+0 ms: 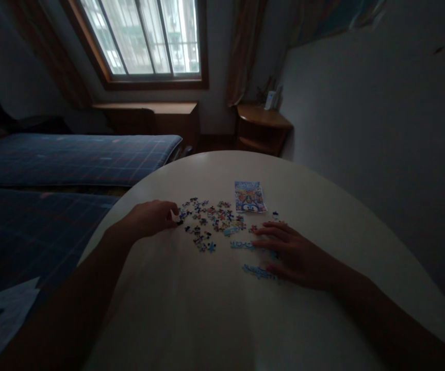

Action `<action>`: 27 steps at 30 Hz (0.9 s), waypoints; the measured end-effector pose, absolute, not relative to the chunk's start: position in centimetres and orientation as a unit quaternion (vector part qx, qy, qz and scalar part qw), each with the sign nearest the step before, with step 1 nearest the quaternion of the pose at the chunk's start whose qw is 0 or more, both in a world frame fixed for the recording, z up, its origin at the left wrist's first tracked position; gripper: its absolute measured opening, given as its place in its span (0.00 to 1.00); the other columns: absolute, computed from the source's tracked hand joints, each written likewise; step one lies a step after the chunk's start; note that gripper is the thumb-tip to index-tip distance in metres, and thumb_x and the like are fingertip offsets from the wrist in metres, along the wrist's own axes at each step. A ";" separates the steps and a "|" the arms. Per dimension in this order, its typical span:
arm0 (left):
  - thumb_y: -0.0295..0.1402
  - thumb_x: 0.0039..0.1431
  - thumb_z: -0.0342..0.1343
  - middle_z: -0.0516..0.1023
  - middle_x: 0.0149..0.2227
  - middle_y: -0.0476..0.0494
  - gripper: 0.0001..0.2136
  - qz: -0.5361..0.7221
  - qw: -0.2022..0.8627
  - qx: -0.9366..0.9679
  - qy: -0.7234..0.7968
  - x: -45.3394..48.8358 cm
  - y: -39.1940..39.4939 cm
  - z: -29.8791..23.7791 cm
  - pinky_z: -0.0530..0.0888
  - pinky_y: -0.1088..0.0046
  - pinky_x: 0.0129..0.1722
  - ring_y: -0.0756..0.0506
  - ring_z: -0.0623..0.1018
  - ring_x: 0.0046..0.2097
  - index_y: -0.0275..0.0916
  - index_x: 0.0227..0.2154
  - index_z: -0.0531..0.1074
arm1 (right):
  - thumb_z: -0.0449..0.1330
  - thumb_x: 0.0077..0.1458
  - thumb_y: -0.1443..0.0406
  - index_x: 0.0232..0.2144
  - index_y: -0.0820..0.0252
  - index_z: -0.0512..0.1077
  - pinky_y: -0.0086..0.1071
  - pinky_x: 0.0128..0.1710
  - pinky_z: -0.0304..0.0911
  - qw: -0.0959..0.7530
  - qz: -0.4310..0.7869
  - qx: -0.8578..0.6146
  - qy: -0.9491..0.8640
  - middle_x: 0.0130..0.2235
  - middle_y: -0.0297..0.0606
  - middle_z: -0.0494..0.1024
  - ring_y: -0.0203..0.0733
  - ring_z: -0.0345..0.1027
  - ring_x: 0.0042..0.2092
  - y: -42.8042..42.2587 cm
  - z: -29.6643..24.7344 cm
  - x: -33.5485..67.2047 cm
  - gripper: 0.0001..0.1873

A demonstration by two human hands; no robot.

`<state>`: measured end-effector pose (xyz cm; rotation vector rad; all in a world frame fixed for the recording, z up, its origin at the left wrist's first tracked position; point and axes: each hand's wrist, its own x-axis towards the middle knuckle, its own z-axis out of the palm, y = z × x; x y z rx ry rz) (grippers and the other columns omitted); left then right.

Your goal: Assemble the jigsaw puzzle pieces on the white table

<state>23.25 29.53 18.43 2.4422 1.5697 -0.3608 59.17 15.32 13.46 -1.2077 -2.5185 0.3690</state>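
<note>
Loose jigsaw puzzle pieces (224, 219) lie in a spread-out pile on the round pale table (207, 314). At the pile's left edge, my left hand (148, 220) has its fingers curled, with a dark puzzle piece (179, 222) at the tips of thumb and forefinger. My right hand (295, 256) rests with fingers spread over light blue pieces, partly hiding them. Beside its fingertips lie a short joined strip of blue pieces (241, 245) and, nearer to me, another blue strip (259, 271). A colourful picture sheet (249, 197) lies behind the pile.
A bed with a blue checked cover (79, 157) stands left of the table. White paper with a dark pen-like object (1, 314) lies at lower left. Beyond the table are a wooden desk (168, 107) under the window and a corner cabinet (263, 116). A wall runs along the right.
</note>
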 end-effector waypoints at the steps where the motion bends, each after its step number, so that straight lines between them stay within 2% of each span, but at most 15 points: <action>1: 0.40 0.58 0.56 0.81 0.42 0.47 0.14 -0.122 0.114 0.833 0.528 23.3 29.6 18.4 0.69 0.72 0.34 0.45 0.80 0.38 0.45 0.46 0.73 | 0.59 0.60 0.54 0.58 0.47 0.67 0.55 0.63 0.53 0.163 0.130 -0.424 -0.881 0.62 0.41 0.66 0.53 0.52 0.66 15.3 13.5 59.2 0.25; 10: 0.36 0.58 0.53 0.81 0.40 0.45 0.08 -0.107 0.107 0.846 0.512 23.3 29.9 17.8 0.68 0.72 0.34 0.44 0.79 0.37 0.43 0.37 0.76 | 0.60 0.59 0.54 0.57 0.48 0.68 0.55 0.62 0.53 0.164 0.128 -0.426 -0.881 0.61 0.42 0.67 0.53 0.54 0.65 15.4 13.4 59.1 0.24; 14: 0.34 0.57 0.54 0.81 0.40 0.46 0.08 -0.106 0.102 0.846 0.513 23.5 29.6 18.2 0.68 0.72 0.33 0.44 0.79 0.38 0.44 0.37 0.76 | 0.59 0.60 0.54 0.58 0.47 0.67 0.55 0.62 0.54 0.166 0.136 -0.426 -0.879 0.61 0.42 0.67 0.53 0.53 0.65 15.4 13.5 59.1 0.24; 17: 0.37 0.58 0.55 0.81 0.39 0.47 0.08 -0.087 0.086 0.854 0.506 23.8 29.4 18.5 0.68 0.71 0.33 0.43 0.78 0.38 0.45 0.38 0.76 | 0.60 0.60 0.54 0.57 0.47 0.68 0.54 0.62 0.54 0.170 0.135 -0.423 -0.880 0.61 0.42 0.68 0.53 0.54 0.65 15.4 13.6 59.1 0.24; 27: 0.39 0.58 0.56 0.80 0.38 0.48 0.07 -0.117 0.135 0.878 0.444 24.3 28.9 18.0 0.67 0.73 0.32 0.46 0.78 0.34 0.46 0.36 0.76 | 0.59 0.60 0.54 0.58 0.48 0.67 0.55 0.62 0.55 0.167 0.131 -0.424 -0.880 0.61 0.43 0.68 0.53 0.55 0.64 15.3 13.8 59.0 0.24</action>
